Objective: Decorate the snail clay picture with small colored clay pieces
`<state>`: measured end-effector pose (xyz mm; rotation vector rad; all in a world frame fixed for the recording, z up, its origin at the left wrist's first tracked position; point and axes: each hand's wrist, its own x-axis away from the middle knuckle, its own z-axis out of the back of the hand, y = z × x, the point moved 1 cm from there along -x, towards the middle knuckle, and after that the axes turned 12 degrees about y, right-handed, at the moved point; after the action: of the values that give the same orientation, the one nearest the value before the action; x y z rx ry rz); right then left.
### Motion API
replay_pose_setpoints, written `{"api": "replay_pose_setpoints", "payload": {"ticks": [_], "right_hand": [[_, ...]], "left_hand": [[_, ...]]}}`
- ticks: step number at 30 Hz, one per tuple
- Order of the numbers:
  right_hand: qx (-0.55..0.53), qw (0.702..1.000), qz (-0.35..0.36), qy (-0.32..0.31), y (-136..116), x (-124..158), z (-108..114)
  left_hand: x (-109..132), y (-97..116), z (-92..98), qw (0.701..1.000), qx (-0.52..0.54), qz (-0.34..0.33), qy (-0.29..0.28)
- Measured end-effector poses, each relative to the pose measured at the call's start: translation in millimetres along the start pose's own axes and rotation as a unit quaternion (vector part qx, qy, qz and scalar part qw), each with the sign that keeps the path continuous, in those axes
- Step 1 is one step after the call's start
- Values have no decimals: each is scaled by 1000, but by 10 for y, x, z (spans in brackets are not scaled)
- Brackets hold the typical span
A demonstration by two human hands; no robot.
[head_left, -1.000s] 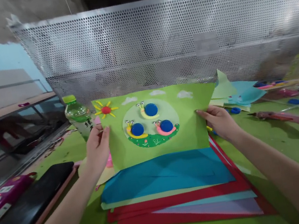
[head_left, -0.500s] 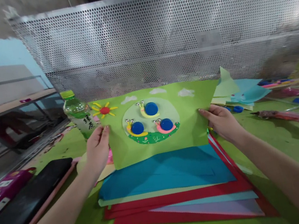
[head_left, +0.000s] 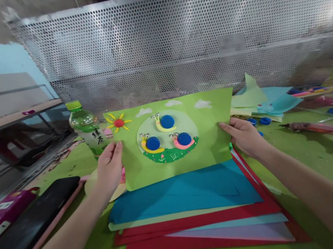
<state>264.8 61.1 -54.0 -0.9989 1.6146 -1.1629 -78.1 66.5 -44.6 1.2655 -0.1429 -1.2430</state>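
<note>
Between my hands, a green paper craft picture (head_left: 210,134) is held up, tilted toward me. It carries three snails with blue bottle-cap shells (head_left: 167,121), a red and yellow sun (head_left: 118,123) and white clouds (head_left: 203,104). My left hand (head_left: 111,164) pinches its left edge, and my right hand (head_left: 245,134) pinches the right edge. Below and behind it lies a stack of coloured sheets, with a blue sheet (head_left: 182,194) on top and red sheets (head_left: 196,221) underneath. The picture hides the far part of the stack.
A green tea bottle (head_left: 86,130) stands behind my left hand. A black phone (head_left: 32,225) and a purple power strip (head_left: 5,215) lie at left. At right are a glue gun (head_left: 322,129), blue caps (head_left: 265,121) and paper scraps (head_left: 273,101). A perforated metal panel (head_left: 146,46) rises behind.
The picture's right side has come slightly inward, with my right hand moving a little left. Its sheet looks somewhat narrower now. Both hands keep their pinch.
</note>
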Motion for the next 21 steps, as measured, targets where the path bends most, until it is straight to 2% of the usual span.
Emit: {"api": "replay_pose_setpoints", "payload": {"ticks": [9, 21], "right_hand": [[16, 1000, -17, 8, -89, 40, 4], [13, 1000, 8, 7, -149, 42, 9]], "left_hand": [[81, 132, 75, 998, 20, 50, -34], [80, 44, 39, 994, 102, 44, 24]]}}
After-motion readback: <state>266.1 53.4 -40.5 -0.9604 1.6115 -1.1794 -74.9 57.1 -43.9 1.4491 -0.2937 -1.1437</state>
